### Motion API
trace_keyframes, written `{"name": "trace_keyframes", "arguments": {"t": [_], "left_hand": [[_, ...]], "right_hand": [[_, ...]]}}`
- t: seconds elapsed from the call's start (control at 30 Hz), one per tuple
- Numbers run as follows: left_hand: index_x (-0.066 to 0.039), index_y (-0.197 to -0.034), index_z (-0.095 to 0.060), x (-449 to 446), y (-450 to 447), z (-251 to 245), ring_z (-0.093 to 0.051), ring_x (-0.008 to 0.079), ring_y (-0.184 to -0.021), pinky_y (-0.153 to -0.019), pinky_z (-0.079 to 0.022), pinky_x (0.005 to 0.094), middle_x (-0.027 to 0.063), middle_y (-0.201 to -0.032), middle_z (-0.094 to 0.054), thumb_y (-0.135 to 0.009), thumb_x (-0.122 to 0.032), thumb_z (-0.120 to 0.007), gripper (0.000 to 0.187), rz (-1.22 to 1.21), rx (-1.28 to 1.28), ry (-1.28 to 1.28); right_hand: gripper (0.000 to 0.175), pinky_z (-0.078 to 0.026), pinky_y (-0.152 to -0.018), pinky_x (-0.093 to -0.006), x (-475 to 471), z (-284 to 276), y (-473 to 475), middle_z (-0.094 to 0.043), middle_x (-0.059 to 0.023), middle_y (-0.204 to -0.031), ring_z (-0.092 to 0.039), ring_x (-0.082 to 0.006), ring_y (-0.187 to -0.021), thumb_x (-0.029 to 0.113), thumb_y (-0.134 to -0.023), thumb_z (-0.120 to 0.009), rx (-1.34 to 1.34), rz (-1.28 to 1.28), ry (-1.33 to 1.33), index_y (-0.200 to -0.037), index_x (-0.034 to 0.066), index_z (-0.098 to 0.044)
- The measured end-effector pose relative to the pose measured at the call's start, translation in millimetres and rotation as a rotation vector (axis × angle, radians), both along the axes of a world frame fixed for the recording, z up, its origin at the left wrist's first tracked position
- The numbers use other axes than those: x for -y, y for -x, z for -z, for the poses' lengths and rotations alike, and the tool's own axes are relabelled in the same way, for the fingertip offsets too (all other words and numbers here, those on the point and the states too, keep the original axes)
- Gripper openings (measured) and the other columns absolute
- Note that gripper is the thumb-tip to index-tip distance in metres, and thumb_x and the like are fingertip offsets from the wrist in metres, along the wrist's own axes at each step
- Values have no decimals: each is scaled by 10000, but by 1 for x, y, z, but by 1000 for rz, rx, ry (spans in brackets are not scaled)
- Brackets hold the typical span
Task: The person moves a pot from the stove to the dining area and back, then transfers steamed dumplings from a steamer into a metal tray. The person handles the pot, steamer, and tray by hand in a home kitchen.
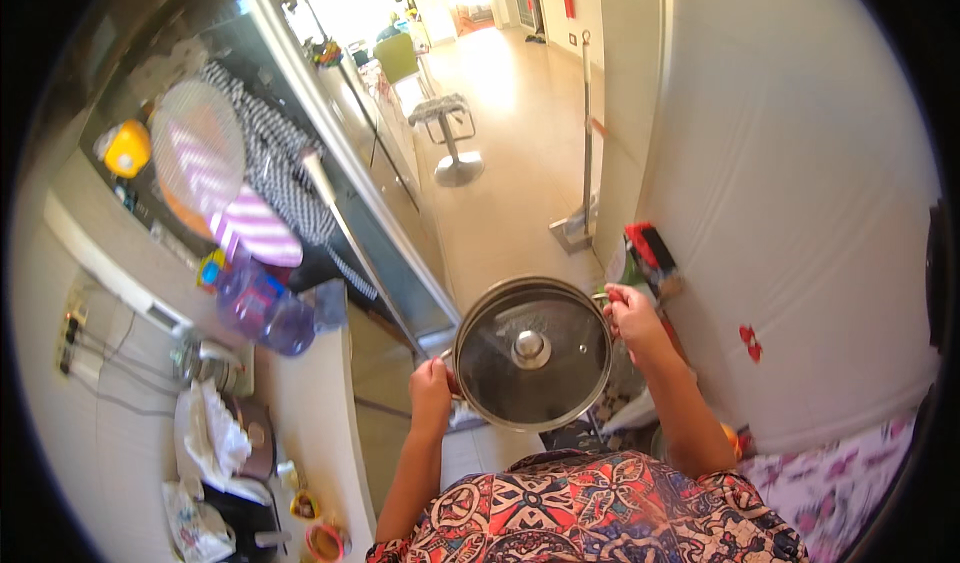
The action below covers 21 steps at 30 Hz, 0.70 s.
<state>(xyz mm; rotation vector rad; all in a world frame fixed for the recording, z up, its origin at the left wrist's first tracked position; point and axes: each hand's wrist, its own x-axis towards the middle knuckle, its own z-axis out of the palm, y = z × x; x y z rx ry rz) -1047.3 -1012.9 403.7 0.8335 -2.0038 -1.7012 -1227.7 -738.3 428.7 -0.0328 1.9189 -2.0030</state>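
Note:
A round metal pot [458,405] with a glass lid [495,390] on it is held up in front of my body. The lid has a steel rim and a round knob [529,345] at its middle. On the left side, my left hand [433,394] is closed on one side handle. The opposite handle is in the grip of my right hand [632,319]. What the pot contains cannot be made out through the dark glass.
At left, a counter [300,405] bears a big plastic bottle [262,304], bags and small bowls. A sliding door frame [352,165] stands beyond it. Ahead are a stool [450,139] and a long-handled dustpan [574,233]; a wall [780,210] rises at right.

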Motion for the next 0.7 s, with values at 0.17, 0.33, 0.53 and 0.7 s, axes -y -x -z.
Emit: {"name": "trace_keyframes", "arguments": {"t": [0.17,0.33,0.53,0.7], "left_hand": [[11,-697,-558,53,150,-10,-537,162,-510,-500,-420,329,73,-573,-561,-945,-227,-442,362,-21,78,44],[23,-714,-559,119,293,-23,-547,163,-516,-506,-432,334,80,-577,-567,-948,-224,-440,360,-19,130,96],[33,-753,-568,219,459,-16,-599,171,-537,-529,-480,327,94,-584,-590,-935,-248,-446,357,24,175,136],[24,-819,-599,295,606,-43,-621,193,-550,-544,-489,339,111,-596,-607,-923,-276,-448,352,66,212,176]], "right_hand": [[352,-402,-576,-214,56,-20,151,-559,-44,-890,-485,-84,-693,14,-892,-413,-18,-1,-80,-1232,-33,-492],[361,-368,-532,-213,127,-28,305,-532,-30,-838,-434,-71,-622,8,-877,-417,18,-57,-25,-1231,-33,-474],[315,-401,-554,-219,218,-1,468,-558,-33,-892,-503,-91,-718,40,-908,-420,69,-50,-26,-1205,-18,-504],[333,-390,-533,-210,290,-16,599,-544,-40,-871,-460,-75,-659,42,-920,-413,152,28,29,-1236,-29,-490]]}}
